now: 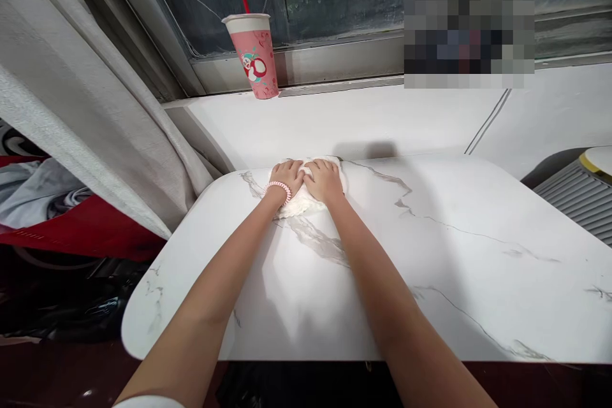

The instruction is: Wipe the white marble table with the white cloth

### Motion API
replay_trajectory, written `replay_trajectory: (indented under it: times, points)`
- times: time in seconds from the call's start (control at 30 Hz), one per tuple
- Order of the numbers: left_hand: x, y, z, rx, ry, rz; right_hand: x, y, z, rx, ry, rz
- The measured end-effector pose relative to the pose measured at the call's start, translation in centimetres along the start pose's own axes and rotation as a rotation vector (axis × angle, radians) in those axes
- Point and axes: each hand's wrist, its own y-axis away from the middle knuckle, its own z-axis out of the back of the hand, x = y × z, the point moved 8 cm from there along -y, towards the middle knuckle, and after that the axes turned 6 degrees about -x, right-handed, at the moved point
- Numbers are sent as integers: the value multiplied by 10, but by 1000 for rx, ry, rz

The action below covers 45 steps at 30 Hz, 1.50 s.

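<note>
Both my left hand (287,177) and right hand (325,180) lie open, palms down, side by side on a soft white lump of dough (306,203). It rests on the white marble-veined counter (430,255), well apart from a pink paper cup (253,57) on the windowsill.

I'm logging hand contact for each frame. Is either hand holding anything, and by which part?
Nothing is lifted. The left hand and right hand both lie flat on top of a white cloth on the marble table, pressing it down.

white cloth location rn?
Head view: white cloth lies at the marble table's far edge, left of centre, pressed under the left hand and right hand.
</note>
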Motion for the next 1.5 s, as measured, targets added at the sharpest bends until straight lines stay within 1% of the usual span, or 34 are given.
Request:
replay_trajectory:
  times: [0.1,0.2,0.33,0.47,0.6,0.77,0.83,0.9,1.0,1.13,1.23,1.33,1.5]
  points:
    - [-6,8,1,1,-9,3,0,7,5,-21,-17,3]
    - [-16,24,4,6,-20,8,-2,20,13,-29,-45,18]
    - [-32,52,11,17,-26,26,-1,44,25,-20,-50,69]
    - [-50,85,20,15,-11,29,2,77,38,5,-21,107]
    - [-78,126,29,8,-5,-17,3,123,61,0,25,131]
    - [-124,177,37,2,-17,-54,-8,183,93,-16,69,147]
    - [-139,189,38,13,-16,-58,-14,198,103,-13,77,158]
    - [-151,195,38,29,-13,-63,-20,206,110,-2,80,167]
    - [-160,190,36,53,0,-69,-29,204,114,14,77,180]
    - [-163,165,29,45,20,-87,-45,183,111,15,81,157]
    - [-162,135,20,41,42,-91,-61,156,104,-3,81,126]
    - [-159,99,9,38,69,-89,-79,124,95,-7,59,89]
    - [-152,42,-10,23,106,-54,-108,72,80,-8,-2,39]
